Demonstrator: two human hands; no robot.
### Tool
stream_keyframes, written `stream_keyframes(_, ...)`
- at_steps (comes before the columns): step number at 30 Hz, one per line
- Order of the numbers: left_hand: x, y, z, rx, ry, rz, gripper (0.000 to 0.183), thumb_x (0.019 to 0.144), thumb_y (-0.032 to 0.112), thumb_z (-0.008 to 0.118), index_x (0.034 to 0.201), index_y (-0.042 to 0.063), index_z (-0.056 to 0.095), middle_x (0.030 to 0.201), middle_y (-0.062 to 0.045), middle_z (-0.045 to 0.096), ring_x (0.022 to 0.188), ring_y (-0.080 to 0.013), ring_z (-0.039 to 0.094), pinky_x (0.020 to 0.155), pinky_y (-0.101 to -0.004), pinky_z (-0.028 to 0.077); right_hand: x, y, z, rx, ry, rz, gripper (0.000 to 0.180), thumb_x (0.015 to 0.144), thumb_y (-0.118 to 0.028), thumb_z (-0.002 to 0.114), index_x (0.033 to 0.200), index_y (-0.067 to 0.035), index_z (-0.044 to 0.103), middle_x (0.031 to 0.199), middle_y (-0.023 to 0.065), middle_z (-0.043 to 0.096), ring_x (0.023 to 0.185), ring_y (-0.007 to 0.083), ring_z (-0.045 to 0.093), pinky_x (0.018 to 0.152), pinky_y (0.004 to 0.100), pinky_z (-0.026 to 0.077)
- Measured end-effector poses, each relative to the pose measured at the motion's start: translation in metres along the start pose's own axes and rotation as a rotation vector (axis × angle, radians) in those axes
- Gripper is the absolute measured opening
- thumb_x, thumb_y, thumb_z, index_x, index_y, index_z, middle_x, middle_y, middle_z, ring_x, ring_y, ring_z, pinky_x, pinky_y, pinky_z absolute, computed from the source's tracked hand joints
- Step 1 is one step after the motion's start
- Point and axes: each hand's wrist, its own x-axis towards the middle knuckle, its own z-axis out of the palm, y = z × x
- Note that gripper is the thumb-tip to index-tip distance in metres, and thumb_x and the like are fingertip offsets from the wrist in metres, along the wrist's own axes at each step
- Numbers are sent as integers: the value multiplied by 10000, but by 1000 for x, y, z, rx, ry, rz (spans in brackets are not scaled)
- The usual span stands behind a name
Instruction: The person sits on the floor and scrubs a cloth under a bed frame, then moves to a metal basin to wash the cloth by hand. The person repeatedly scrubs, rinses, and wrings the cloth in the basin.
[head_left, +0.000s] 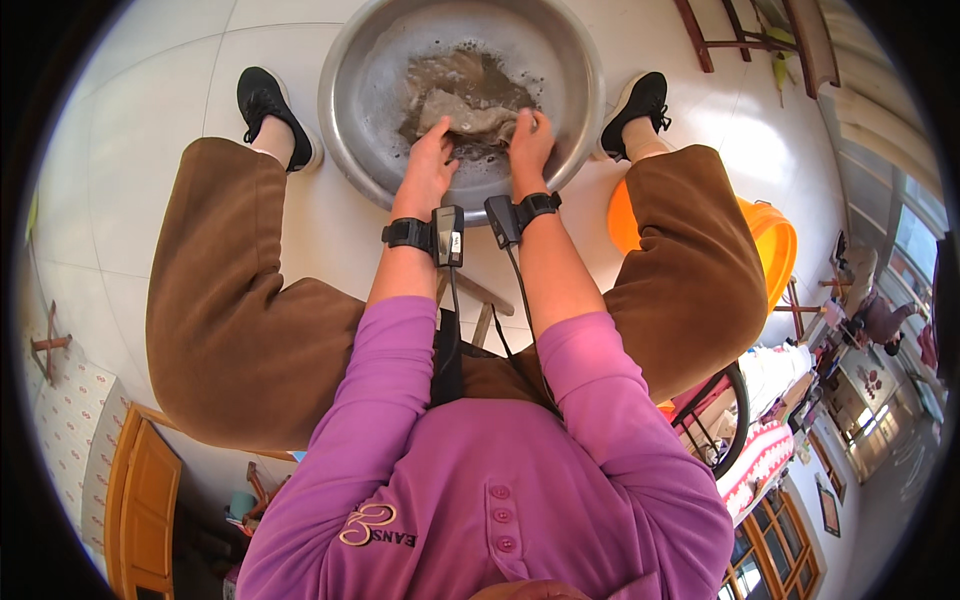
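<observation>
A wet grey-brown cloth (471, 117) lies bunched in murky water (469, 71) at the bottom of a wide metal basin (341, 142). My right hand (531, 144) grips the cloth's right end with bent fingers. At its left end is my left hand (432, 161), with the fingertips against the near edge and some fingers spread; whether it grips the cloth is unclear. Both hands are inside the basin, over its near side. Each wrist wears a black strap with a small box, the left box (448, 236) and the right box (502, 220), with cables running back.
The basin stands on pale floor tiles (150, 150) between my black shoes (274, 112). An orange plastic bucket (776, 244) sits beside my right leg. Wooden furniture legs (739, 43) are at the upper right. Part of a wooden stool (480, 292) shows beneath my forearms.
</observation>
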Motion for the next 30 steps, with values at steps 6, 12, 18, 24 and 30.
stream_keyframes(6, -2, -4, -5, -146, 126, -147, 870, 869, 426, 684, 1513, 83, 211, 1576, -204, 128, 1455, -379, 113, 1110, -582, 214, -24, 1, 0, -281, -182, -284, 454, 826, -123, 694, 1250, -29, 564, 903, 189, 642, 825, 334, 619, 763, 401, 511)
stream_keyframes(12, 4, 2, -8, -344, -124, -213, 611, 861, 436, 698, 1286, 67, 459, 1210, -145, 520, 1093, -310, 551, 889, -484, 485, -51, -83, -42, 451, -508, 284, 254, 833, -247, 725, 947, -29, 658, 804, 56, 641, 586, 164, 582, 515, 289, 456)
stream_keyframes(18, 1, -6, -5, -189, -148, 30, 297, 980, 264, 512, 1146, 25, 575, 1104, -103, 635, 1000, -221, 635, 847, -399, 546, -52, -112, -16, 112, -254, -193, 305, 808, -299, 688, 839, 0, 635, 835, 190, 641, 800, 403, 598, 735, 449, 477)
stream_keyframes(24, -19, -1, 25, -319, -149, -6, 297, 982, 236, 519, 1186, 26, 565, 1183, -122, 605, 1089, -254, 589, 954, -404, 491, -27, -105, -15, -189, -100, -59, 315, 820, -289, 651, 947, -2, 623, 1014, 231, 599, 945, 423, 584, 831, 485, 462)
stream_keyframes(30, -19, 11, 18, -297, -219, -126, 363, 989, 307, 530, 1195, 9, 565, 1174, -120, 629, 1062, -256, 608, 973, -415, 483, -57, -105, -16, -89, -205, -58, 283, 821, -306, 614, 897, -33, 616, 902, 273, 658, 908, 451, 625, 786, 519, 483)
